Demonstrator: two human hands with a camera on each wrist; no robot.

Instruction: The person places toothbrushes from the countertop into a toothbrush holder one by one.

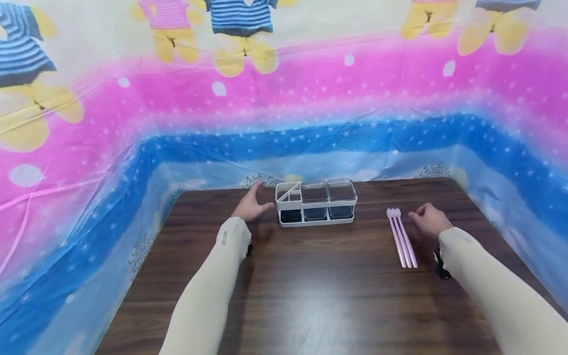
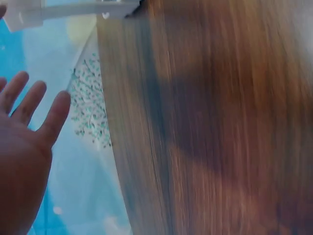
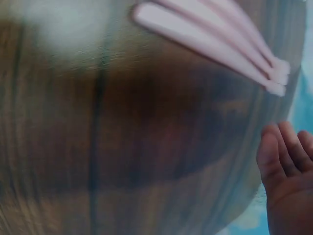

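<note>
A white rack [image 1: 318,203] stands near the back of the table, with a slotted divider [image 1: 289,192] in its left bay and two clear square cups [image 1: 314,192] in the others. Just left of the rack is my left hand [image 1: 252,203], thumb and fingers spread, holding nothing. Three slim pink sticks [image 1: 401,241], each with a small shaped head at the far end, lie side by side on the right. Beside their heads hovers my right hand [image 1: 429,219], empty, thumb near the loosely bent fingers. In the right wrist view the stick heads [image 3: 276,78] are just above its fingertips.
Everything stands on a dark wood-grain table [image 1: 310,286]. A printed cloth [image 1: 284,106] in pink, blue and white hangs behind the table and along its sides. The rack is close to the table's back edge.
</note>
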